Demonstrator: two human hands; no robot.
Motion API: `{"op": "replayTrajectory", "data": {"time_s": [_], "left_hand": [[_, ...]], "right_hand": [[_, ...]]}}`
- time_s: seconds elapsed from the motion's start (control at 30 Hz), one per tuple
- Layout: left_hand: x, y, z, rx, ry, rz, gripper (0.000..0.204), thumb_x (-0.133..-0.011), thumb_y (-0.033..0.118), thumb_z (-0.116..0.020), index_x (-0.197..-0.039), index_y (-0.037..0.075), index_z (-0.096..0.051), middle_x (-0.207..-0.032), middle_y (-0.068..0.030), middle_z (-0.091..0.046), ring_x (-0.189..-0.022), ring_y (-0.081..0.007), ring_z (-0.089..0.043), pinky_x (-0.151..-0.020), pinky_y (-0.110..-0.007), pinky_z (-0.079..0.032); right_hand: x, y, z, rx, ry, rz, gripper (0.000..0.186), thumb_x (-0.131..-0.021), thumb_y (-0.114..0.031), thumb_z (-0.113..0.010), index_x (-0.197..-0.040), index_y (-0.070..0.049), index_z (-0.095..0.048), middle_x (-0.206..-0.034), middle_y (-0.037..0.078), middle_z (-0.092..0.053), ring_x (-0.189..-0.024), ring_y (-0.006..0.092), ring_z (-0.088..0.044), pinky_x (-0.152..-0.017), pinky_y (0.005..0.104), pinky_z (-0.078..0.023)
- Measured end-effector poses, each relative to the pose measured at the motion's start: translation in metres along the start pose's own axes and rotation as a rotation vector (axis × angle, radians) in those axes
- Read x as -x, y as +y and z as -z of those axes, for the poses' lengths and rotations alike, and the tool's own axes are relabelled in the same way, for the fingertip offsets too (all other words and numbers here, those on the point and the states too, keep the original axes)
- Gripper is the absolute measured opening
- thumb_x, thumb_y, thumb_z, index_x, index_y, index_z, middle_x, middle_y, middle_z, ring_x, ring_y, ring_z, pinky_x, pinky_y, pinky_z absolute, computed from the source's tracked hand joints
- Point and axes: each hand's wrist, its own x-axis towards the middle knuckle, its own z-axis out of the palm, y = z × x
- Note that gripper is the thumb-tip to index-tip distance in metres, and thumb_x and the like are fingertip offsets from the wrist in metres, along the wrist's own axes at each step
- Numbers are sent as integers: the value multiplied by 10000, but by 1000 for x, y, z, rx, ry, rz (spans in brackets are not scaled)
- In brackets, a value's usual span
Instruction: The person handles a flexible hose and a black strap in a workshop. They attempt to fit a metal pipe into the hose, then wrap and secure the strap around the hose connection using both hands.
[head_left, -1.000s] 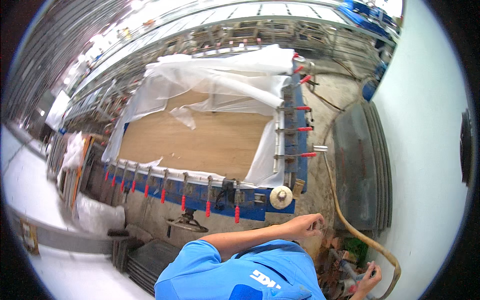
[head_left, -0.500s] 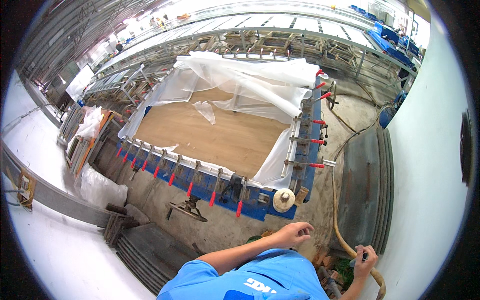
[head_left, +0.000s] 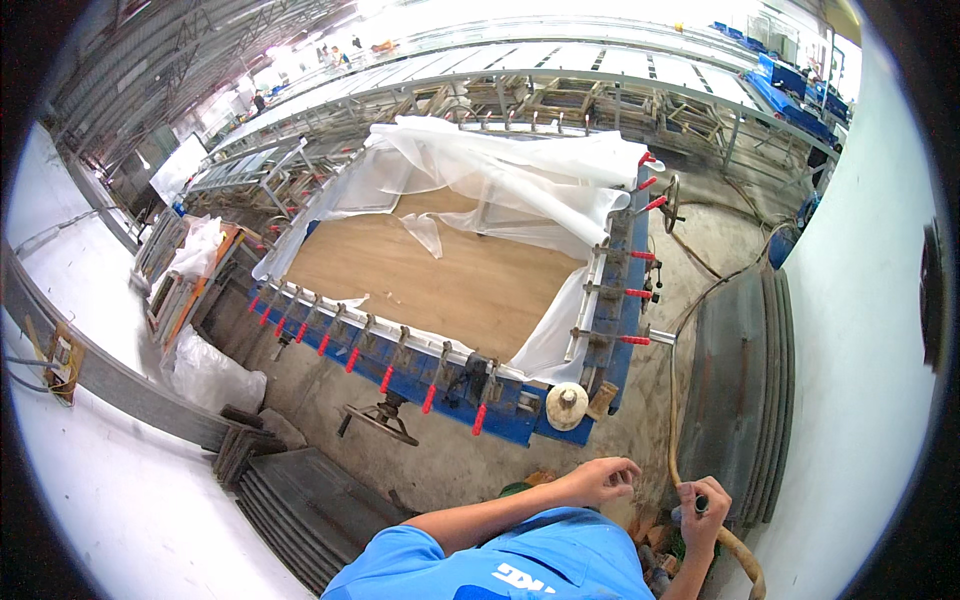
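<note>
Evidently, the right hand (head_left: 714,515), at the lower right of the frame, has its fingers wrapped around a short tubular piece (head_left: 702,504), whose dark round end points up toward the camera. A tan hose (head_left: 674,400) runs down the right side and passes behind that hand; whether the piece is joined to it, I cannot tell. The left hand (head_left: 600,482), at the lower centre, has its fingers loosely bent with nothing visible in them. Above the left hand, the blue clamping frame (head_left: 505,425) fills the middle, carrying a brown panel (head_left: 430,290) partly covered by rumpled translucent plastic film (head_left: 520,180), with red-handled toggle clamps (head_left: 428,400) along its edges. For good handling, I would suggest a firm, even grip on the tubular piece, its end clear of the thumb and fingers. The hose would be best given slack, away from the clamp handles on the frame's right edge and from the stacked dark sheets (head_left: 735,400) beside it, as a snag there could tug at the hand. The free left hand would seem well placed to guide any loose length, clear of the round cream knob (head_left: 567,407) at the frame's near corner.
</note>
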Motion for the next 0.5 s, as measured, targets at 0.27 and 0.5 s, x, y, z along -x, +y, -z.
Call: {"op": "replayTrajectory", "data": {"time_s": [0.27,0.5], "left_hand": [[2,13,-11,25,-48,-169,476,-915,273,-756,-1323,81,-604,-1173,-99,-678,-1006,-221,-655,-847,-376,-538],[1,9,-8,69,-41,-182,455,-925,290,-762,-1296,66,-624,-1128,-89,-670,-979,-192,-647,-834,-351,-537]], "right_hand": [[-19,-25,-22,-141,-74,67,291,-781,-207,-830,-999,-21,-780,-766,106,-645,-673,223,-622,-627,335,-489],[-19,-38,-43,-117,-102,106,398,-779,-309,-852,-1062,-35,-788,-772,74,-590,-693,195,-577,-632,329,-462]]}}
